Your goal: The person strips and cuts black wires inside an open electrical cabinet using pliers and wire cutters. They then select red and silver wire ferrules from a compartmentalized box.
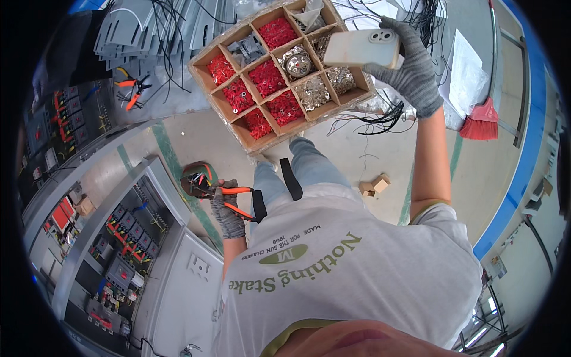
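Several breakers [121, 273] sit in rows at far left, beside a pale cabinet door [187, 297]. Orange-and-black cutters [139, 87] lie on the work surface [169, 106], apart from both hands.

Left hand [228, 215], grey knit glove: closed around an orange-handled tool [235, 190], held low beside the left leg; the handles stand apart, and the working end is too cluttered to read. Judged handling: fairly heavy, stiff, head-weighted; best held around both grips, clear of the pivot.

Centre: a divided tray [304, 126] with red terminals [267, 77] and silvery hardware [313, 93] in its compartments. Loose pieces look light, hard and prone to spill; the tray itself is probably best lifted by two opposite walls.

Right of centre: a phone [360, 49] in a pale case, over the tray's right side. Right hand [416, 71], likewise gloved, clamps its camera end, thumb below and fingers above; well apart from the left hand. Judged handling: light, rigid, fragile, perhaps slippery against knit; hold by the long edges, off the lenses.

Farther right: black wires [389, 119], then a red brush [479, 123]
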Available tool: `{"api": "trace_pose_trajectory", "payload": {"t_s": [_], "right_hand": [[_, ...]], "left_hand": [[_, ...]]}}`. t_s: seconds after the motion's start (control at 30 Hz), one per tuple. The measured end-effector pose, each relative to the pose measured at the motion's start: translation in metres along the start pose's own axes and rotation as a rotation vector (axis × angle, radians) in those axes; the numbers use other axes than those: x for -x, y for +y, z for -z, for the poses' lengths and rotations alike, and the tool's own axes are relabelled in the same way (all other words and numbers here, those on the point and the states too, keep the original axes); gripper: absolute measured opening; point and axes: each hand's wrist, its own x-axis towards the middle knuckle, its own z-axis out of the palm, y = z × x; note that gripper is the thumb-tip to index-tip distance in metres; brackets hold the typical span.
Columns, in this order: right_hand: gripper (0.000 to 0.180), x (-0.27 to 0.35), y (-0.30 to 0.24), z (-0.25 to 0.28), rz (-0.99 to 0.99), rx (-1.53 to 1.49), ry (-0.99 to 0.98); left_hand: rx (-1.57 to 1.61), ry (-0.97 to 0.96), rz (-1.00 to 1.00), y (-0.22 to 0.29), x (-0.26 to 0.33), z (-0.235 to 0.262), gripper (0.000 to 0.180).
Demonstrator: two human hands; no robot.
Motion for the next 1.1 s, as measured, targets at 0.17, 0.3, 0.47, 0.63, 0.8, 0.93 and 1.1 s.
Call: {"api": "trace_pose_trajectory", "payload": {"t_s": [0.17,0.3,0.47,0.63,0.8,0.93,1.1], "right_hand": [[0.084,0.022,-0.007,0.013,-0.091,-0.085,0.044],[0.082,0.028,-0.014,0.021,-0.072,-0.082,0.059],[0.082,0.031,-0.018,0.025,-0.020,-0.049,0.010],[0.077,0.032,-0.027,0.035,-0.129,-0.210,0.090],[0.074,0.009,-0.023,0.043,0.060,0.289,0.166],[0.071,-0.014,-0.013,0.021,0.058,0.501,-0.024],[0.075,-0.041,-0.051,0.016,0.079,0.751,-0.158]], "left_hand": [[0.004,-0.058,-0.004,-0.003,-0.012,0.008,0.023],[-0.110,0.016,-0.035,0.012,-0.005,-0.022,0.021],[-0.091,-0.019,-0.012,0.009,-0.017,-0.010,0.021],[-0.126,-0.010,0.055,0.007,-0.018,-0.021,0.021],[-0.104,-0.068,0.086,-0.007,-0.021,-0.050,0.022],[-0.038,-0.098,0.133,-0.017,-0.024,-0.076,0.018],[-0.009,-0.108,0.186,-0.015,-0.030,-0.079,0.015]]}}
